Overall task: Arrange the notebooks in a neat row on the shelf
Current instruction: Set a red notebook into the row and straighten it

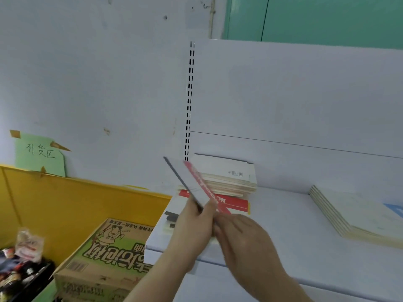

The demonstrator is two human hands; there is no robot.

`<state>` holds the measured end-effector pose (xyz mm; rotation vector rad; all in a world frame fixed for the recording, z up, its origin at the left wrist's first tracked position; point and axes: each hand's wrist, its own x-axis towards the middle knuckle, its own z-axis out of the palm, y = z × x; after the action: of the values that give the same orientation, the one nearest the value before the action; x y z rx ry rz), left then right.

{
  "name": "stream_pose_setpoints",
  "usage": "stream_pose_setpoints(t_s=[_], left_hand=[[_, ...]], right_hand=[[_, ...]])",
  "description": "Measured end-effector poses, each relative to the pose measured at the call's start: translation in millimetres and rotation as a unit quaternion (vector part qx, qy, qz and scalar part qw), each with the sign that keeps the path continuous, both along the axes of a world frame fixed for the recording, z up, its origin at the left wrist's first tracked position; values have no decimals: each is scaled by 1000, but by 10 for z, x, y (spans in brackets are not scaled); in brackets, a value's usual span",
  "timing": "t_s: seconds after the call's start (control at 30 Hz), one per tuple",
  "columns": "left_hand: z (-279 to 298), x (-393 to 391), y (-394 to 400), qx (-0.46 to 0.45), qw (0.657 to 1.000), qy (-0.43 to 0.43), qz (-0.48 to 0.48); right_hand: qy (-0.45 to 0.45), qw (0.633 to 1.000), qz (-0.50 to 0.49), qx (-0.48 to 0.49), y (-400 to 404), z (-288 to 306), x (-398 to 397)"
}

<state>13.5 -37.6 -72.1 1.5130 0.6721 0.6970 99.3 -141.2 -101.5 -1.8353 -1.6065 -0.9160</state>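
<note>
I hold two thin notebooks on edge above the white shelf, fanned apart at their tops. My left hand grips the grey-edged notebook at its lower end. The red-edged notebook runs down to my right hand, whose fingers curl around its lower end. Behind them, a stack of cream notebooks lies flat at the shelf's left end, on top of a red-and-white notebook. A second flat stack of pale notebooks lies at the shelf's right.
The shelf's white back panel and slotted upright rise behind the stacks. Left of the shelf stands a green-printed cardboard box before a yellow board. A black crate of bottles and packets sits at the lower left.
</note>
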Motion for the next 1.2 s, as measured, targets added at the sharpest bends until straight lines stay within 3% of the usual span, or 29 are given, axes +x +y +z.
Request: stream_pose_setpoints(t_s=[0.07, 0.2, 0.27, 0.33, 0.43, 0.57, 0.73, 0.87, 1.03, 1.2], left_hand=[[-47, -4, 41, 22, 999, 3, 48], [-80, -146, 240, 46, 993, -13, 111], [-91, -227, 324, 56, 992, -16, 111], [-92, -293, 368, 67, 991, -9, 113], [-103, -329, 427, 57, 991, -8, 124], [-86, -389, 521, 35, 989, -29, 139], [-11, -471, 576, 33, 989, -72, 126], [-22, -441, 521, 62, 992, -70, 81], [-4, -300, 241, 102, 987, -117, 28], [-51, -189, 104, 93, 986, -139, -25]], right_hand=[[58, 997, 17, -48, 2, -81, 13], [132, 975, -117, -137, -25, -80, 253], [140, 950, -148, -237, -11, -121, 384], [115, 945, -140, -271, -9, -152, 452], [91, 956, -121, -252, -35, -12, 402], [131, 956, -148, -216, -121, 246, 345], [101, 977, -183, -41, -257, 412, 321], [90, 974, -167, 127, -218, 479, -35], [48, 989, -119, 76, 155, 49, -460], [87, 992, -88, -14, 143, -213, -510]])
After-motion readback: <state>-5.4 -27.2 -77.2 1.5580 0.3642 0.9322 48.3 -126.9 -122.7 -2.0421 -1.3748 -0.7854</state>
